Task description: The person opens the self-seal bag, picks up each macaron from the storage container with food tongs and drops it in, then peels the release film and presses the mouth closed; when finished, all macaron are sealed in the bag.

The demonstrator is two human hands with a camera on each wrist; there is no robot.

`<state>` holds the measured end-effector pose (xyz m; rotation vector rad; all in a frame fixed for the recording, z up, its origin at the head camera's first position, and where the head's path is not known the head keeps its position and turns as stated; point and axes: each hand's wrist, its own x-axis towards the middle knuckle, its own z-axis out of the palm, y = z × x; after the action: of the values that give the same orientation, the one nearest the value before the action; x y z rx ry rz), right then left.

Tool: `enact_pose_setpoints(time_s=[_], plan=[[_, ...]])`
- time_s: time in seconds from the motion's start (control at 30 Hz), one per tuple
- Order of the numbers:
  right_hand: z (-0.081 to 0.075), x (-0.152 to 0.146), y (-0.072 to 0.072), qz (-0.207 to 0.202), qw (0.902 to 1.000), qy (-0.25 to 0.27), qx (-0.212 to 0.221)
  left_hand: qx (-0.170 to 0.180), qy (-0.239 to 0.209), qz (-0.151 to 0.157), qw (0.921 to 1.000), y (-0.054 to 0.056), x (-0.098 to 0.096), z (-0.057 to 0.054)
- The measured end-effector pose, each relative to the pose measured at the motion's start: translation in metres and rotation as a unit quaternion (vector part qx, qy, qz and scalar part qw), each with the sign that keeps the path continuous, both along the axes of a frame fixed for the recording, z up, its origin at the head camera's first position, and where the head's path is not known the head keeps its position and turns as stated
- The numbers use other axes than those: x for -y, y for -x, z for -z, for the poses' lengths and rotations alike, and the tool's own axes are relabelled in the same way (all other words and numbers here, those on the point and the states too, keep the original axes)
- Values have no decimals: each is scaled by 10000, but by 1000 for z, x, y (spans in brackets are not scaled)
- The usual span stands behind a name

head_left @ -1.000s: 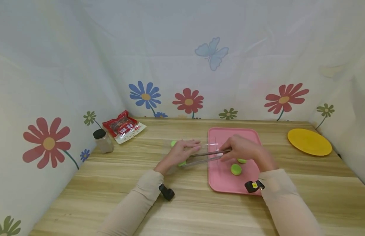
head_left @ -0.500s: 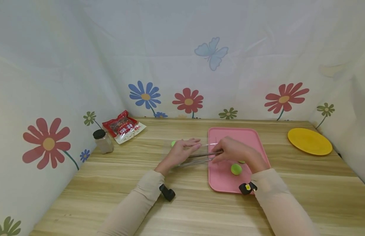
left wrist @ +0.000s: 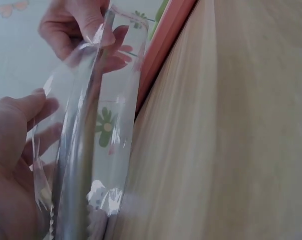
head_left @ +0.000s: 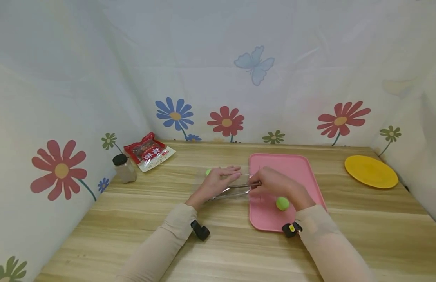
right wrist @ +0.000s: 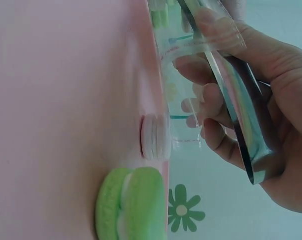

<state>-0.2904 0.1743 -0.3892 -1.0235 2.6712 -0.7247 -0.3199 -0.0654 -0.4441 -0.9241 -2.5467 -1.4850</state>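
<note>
My left hand (head_left: 215, 183) holds a clear plastic bag (left wrist: 123, 112), its fingers showing through the film in the left wrist view. My right hand (head_left: 274, 182) grips metal tongs (right wrist: 236, 107) near their bent end, over the left side of a pink tray (head_left: 255, 219). The tongs' arms run leftward inside the bag, and their toothed ends come close to my left palm. Something pale (left wrist: 97, 222) shows by those ends, partly cut off by the frame. On the tray lie a green macaron (right wrist: 140, 202) and a pale pink one (right wrist: 156, 137).
A green round piece (head_left: 208, 172) peeks out behind my left hand. A black-lidded jar (head_left: 125, 169) and a red snack packet (head_left: 149, 152) stand at the back left. A yellow plate (head_left: 371, 171) lies at the right, and a flowered curtain (head_left: 292, 90) encloses the table.
My right hand has moved left with the tongs, which reach deeper into the bag. The left hand has barely moved. A second green macaron on the tray is now hidden behind my right hand.
</note>
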Motion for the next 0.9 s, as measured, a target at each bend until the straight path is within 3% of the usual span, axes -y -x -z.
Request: enact_pose_setpoints(time_s=[0.17, 0.37, 0.57, 0.9], plan=[[-4, -16, 1, 264, 9995, 100, 158, 101, 19, -98, 9999, 0, 3, 0], [-8, -33, 6, 459, 9989, 83, -42, 50, 24, -97, 9999, 0, 7, -2], [-5, -30, 7, 501, 9987, -11, 43, 104, 3, -68, 9999, -3, 5, -3], [-3, -21, 6, 481, 9987, 155, 74, -106, 33, -92, 9999, -4, 1, -3]])
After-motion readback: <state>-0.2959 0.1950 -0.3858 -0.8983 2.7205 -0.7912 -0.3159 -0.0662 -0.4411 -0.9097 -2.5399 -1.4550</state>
